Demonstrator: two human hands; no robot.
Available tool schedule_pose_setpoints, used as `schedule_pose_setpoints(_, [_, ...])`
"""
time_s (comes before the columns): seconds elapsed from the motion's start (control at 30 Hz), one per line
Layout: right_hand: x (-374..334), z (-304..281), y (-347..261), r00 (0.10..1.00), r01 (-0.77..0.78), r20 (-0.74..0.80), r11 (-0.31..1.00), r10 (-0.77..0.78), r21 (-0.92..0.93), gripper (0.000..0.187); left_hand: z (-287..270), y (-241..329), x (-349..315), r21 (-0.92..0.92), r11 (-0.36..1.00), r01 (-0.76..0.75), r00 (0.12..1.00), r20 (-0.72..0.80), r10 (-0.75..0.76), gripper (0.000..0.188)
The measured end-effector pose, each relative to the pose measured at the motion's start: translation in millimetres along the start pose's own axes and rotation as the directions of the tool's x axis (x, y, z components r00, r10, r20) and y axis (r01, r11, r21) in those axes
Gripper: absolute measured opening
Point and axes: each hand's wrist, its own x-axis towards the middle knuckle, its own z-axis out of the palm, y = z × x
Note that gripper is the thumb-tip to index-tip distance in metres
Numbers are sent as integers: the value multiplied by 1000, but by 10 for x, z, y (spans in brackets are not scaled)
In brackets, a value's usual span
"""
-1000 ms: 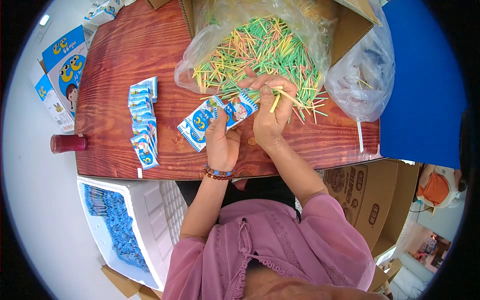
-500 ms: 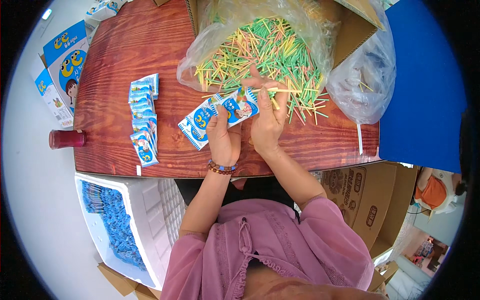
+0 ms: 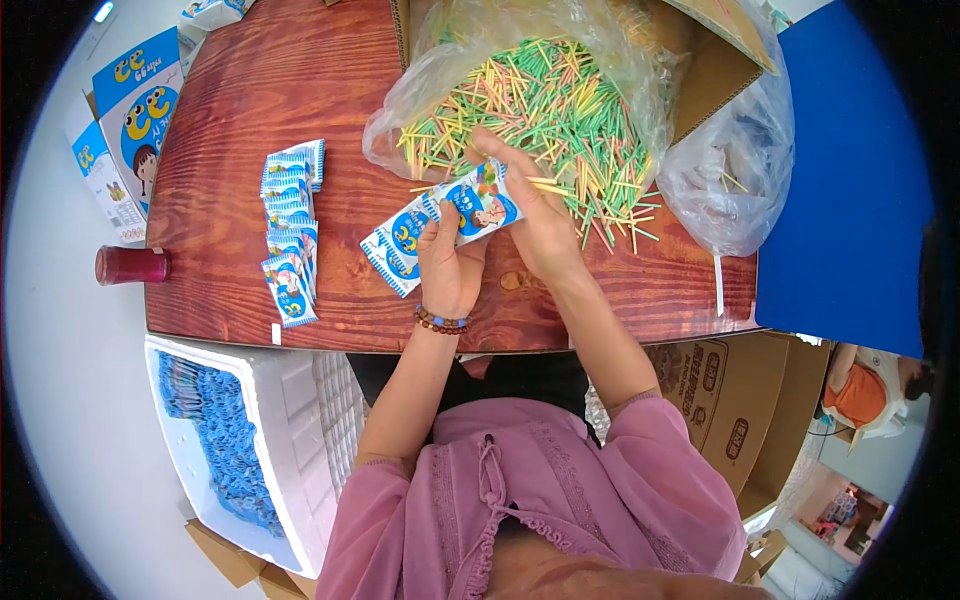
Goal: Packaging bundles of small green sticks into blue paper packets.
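On our bench [image 3: 225, 110], we have packets [image 3: 290, 232] at left and sticks [image 3: 570, 100] in a plastic bag [image 3: 384, 138] behind our right hand [image 3: 543, 228]; at the bench's near left corner stands a foam box [image 3: 295, 430].

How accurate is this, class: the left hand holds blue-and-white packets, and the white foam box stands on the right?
One part is wrong: the white foam box stands on the left, as the head view shows. The left hand does hold blue-and-white packets.

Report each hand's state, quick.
Left hand: closed, holding blue-and-white packets between thumb and fingers.
Right hand: at the packets' right end, yellow stick beside it; grip cannot be told.
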Motion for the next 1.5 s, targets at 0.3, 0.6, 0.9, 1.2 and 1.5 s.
schedule_pose_setpoints(0.3, [83, -28, -209, 967, -203, 158, 979, 198, 18, 75, 26, 106, -3, -127, 990, 64, 995, 84, -53, 35])
schedule_pose_setpoints(0.6, [116, 133, -419, 940, -141, 258, 942, 224, -303, 65, 26, 155, -67, -155, 984, 89, 990, 119, -71, 38])
schedule_pose_setpoints(0.9, [-112, 226, -526, 988, -33, 76, 665, 134, -746, 36, -28, 194, -169, -390, 916, 95, 987, 157, -36, 32])
schedule_pose_setpoints(1.2, [-76, 354, -493, 965, 178, 260, 684, 17, -708, 19, -128, 435, -342, -217, 975, -48, 965, 241, 102, 43])
schedule_pose_setpoints(1.5, [7, 472, -407, 876, 49, 423, 831, 231, -555, 25, -300, 892, -405, 381, 892, -242, 952, 270, 144, 37])
